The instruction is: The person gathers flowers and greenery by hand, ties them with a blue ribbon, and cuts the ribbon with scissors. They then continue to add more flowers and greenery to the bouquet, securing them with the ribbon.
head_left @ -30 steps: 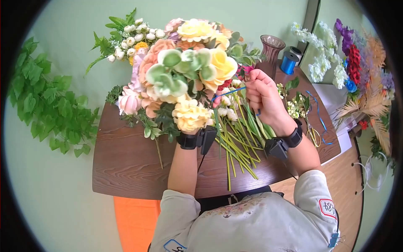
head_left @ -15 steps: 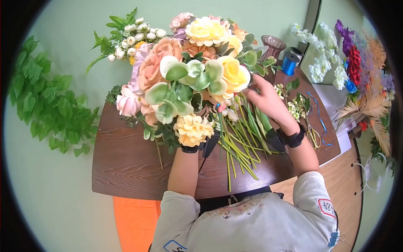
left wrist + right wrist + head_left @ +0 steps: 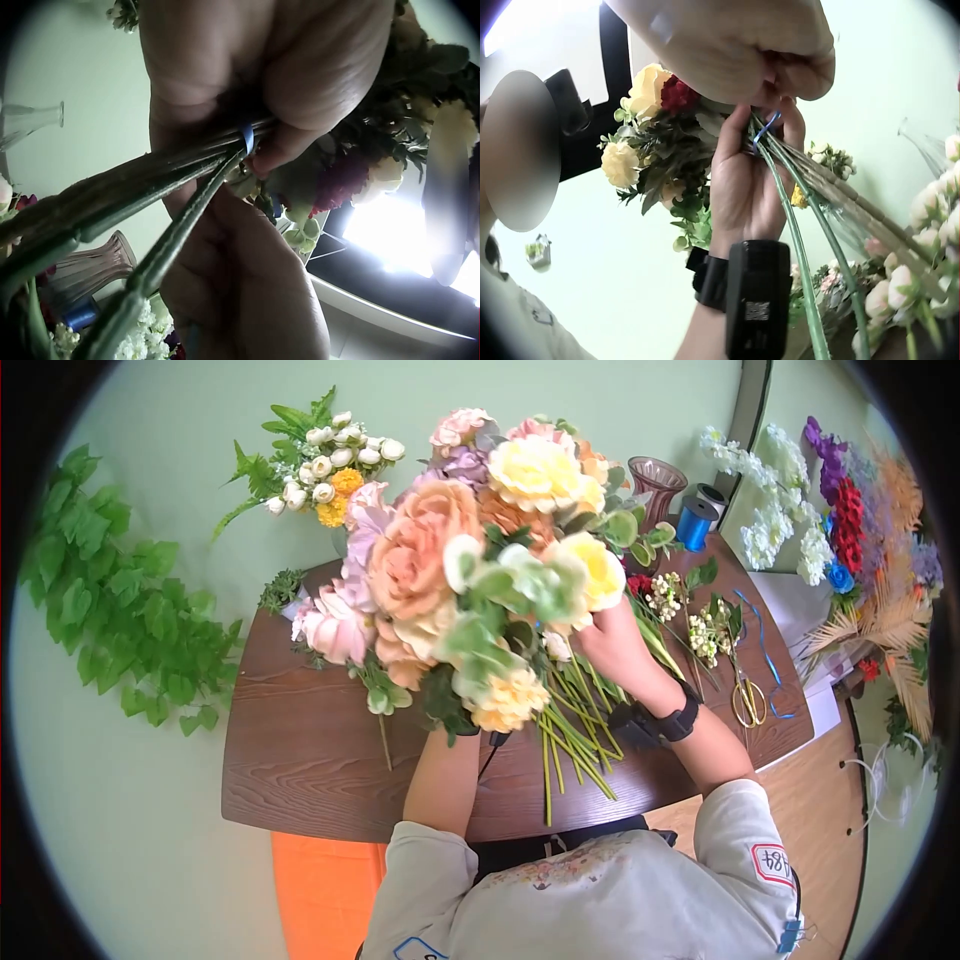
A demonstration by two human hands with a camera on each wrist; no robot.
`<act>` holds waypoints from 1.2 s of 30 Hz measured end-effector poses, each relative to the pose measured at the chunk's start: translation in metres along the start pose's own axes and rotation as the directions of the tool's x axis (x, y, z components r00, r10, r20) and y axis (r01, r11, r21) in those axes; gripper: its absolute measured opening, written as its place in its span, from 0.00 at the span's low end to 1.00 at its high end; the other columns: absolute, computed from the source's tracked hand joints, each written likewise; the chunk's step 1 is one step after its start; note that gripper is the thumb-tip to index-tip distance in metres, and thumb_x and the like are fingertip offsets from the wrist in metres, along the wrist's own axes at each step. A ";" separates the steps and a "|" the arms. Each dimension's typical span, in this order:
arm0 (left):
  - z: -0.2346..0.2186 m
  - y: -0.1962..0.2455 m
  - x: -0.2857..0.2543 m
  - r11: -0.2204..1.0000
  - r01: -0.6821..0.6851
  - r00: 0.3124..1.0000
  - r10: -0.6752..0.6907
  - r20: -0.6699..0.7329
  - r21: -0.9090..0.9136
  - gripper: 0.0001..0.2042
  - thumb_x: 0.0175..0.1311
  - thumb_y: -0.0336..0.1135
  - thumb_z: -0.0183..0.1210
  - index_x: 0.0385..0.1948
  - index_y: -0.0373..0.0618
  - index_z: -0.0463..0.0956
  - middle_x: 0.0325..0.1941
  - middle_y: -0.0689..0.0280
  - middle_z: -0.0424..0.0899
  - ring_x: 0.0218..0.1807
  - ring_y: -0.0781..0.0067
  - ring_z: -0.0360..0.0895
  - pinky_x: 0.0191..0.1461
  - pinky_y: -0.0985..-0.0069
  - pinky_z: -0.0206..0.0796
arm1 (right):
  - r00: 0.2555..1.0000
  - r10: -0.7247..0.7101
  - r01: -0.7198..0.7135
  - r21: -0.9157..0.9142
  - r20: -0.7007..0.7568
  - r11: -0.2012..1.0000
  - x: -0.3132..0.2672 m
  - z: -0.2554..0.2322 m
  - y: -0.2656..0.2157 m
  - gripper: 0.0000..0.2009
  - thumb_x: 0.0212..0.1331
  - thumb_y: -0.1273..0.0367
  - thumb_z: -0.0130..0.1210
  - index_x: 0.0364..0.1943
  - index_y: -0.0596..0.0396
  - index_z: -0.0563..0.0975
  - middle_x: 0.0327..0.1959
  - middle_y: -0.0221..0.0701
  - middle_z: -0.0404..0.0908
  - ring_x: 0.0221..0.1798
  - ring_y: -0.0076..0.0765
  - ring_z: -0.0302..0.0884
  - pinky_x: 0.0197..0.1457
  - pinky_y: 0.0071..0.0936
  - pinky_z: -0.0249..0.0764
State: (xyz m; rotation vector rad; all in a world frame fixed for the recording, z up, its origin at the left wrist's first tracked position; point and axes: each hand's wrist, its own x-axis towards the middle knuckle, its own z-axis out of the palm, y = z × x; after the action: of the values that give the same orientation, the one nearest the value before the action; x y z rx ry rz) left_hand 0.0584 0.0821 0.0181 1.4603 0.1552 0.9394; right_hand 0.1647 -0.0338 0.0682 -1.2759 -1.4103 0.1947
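A large bouquet (image 3: 425, 550) of peach, yellow and pink artificial flowers with pale green leaves is held up over the table. In the right wrist view my left hand (image 3: 746, 187) grips its gathered stems (image 3: 840, 187) just below the flower heads; in the head view the blooms hide this hand. A thin blue ribbon (image 3: 765, 133) goes round the stems at the left thumb. Close by the binding, my right hand (image 3: 615, 645) has its fingers curled at the ribbon. In the left wrist view both hands meet around the stems beside the blue band (image 3: 247, 139).
Loose green stems (image 3: 575, 735) lie on the dark wooden table (image 3: 320, 760). Gold-handled scissors (image 3: 748, 703) and a blue ribbon strip (image 3: 770, 645) lie at its right. Behind stand a glass vase (image 3: 655, 490) and a blue ribbon spool (image 3: 695, 523). Leafy vines (image 3: 120, 600) hang left.
The right hand has brought the ribbon end from out at the right in to the stems, behind the yellow rose. The bouquet has tipped and shifted slightly right with the left hand.
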 end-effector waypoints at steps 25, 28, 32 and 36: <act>0.003 -0.011 -0.001 0.983 0.012 0.993 -0.033 -0.111 -0.185 0.10 0.61 0.37 0.44 0.39 0.44 0.66 0.28 0.73 0.68 0.27 0.86 0.61 0.30 0.86 0.54 | 0.960 -0.216 0.275 -0.451 0.177 0.849 -0.010 -0.011 -0.013 0.05 0.43 0.75 0.51 0.17 0.62 0.72 0.16 0.42 0.71 0.21 0.49 0.70 0.25 0.36 0.68; 0.014 -0.017 0.019 0.975 0.016 0.993 -0.040 -0.107 -0.219 0.10 0.61 0.37 0.44 0.40 0.44 0.66 0.28 0.73 0.68 0.27 0.86 0.62 0.30 0.86 0.54 | 0.975 -0.179 0.221 -0.434 0.135 0.874 -0.011 -0.013 -0.018 0.06 0.46 0.74 0.51 0.18 0.64 0.71 0.15 0.43 0.70 0.20 0.49 0.70 0.22 0.34 0.65; 0.009 -0.018 0.014 0.962 0.033 0.995 -0.056 -0.080 -0.271 0.10 0.61 0.37 0.45 0.40 0.45 0.66 0.29 0.73 0.68 0.28 0.86 0.62 0.31 0.86 0.54 | 0.999 0.021 -0.018 -0.102 0.026 0.995 -0.007 -0.006 -0.003 0.08 0.48 0.70 0.53 0.22 0.64 0.73 0.10 0.36 0.67 0.12 0.28 0.61 0.18 0.26 0.58; 0.004 -0.018 -0.001 0.952 0.046 0.995 -0.070 -0.068 -0.304 0.10 0.61 0.37 0.45 0.40 0.45 0.66 0.30 0.73 0.69 0.28 0.86 0.62 0.31 0.86 0.55 | 0.980 0.122 -0.139 0.106 0.155 0.985 -0.001 -0.010 -0.002 0.09 0.48 0.69 0.54 0.23 0.64 0.75 0.10 0.29 0.68 0.15 0.16 0.58 0.19 0.21 0.59</act>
State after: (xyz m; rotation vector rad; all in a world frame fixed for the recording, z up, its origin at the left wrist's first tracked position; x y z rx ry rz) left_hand 0.0686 0.0811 0.0024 1.1317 0.1060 0.9286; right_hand 0.1711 -0.0410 0.0722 -1.2785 -1.4188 0.4632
